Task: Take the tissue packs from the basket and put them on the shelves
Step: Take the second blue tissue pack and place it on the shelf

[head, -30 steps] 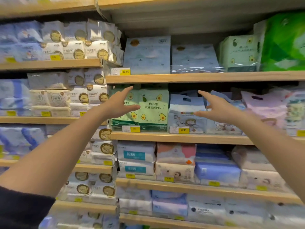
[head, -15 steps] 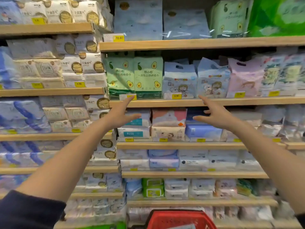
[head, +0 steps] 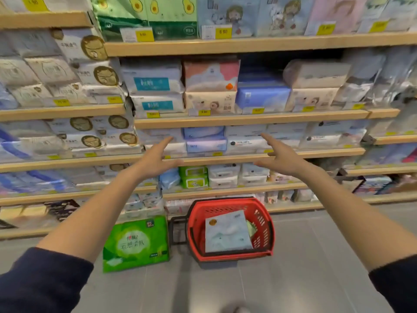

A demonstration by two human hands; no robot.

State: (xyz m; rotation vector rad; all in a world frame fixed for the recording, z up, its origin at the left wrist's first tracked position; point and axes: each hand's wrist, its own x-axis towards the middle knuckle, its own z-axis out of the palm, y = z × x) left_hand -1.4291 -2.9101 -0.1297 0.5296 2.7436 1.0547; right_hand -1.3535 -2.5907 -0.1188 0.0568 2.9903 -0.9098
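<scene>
In the head view, wooden shelves point(head: 248, 45) packed with tissue packs are seen filling the upper part of the picture, their front edges running across in stacked rows down to the grey floor point(head: 304, 256). Open floor is left in front of the lowest shelf edge, widest to the right of the red basket point(head: 268, 224), which is set on the floor close to the bottom shelf. A black handle is seen at the basket's left side. Just left of the basket, a large green pack point(head: 135, 243) is stood on the floor, near the basket but apart from it.

Two bare hands are held out in mid-air in front of the shelves, above the basket and well apart from it. The left hand point(head: 155, 158) is spread open with fingers straight and nothing held. The right hand point(head: 281, 155) is likewise open, fingers extended, nothing gripped. A gap is kept between the two palms, which face each other. Dark sleeves are seen at the bottom corners.

Inside the basket one pale blue tissue pack point(head: 226, 232) is laid flat on top, and the corner of one green pack point(head: 251, 229) is glimpsed beneath its right edge; whether more are under it cannot be told.
</scene>
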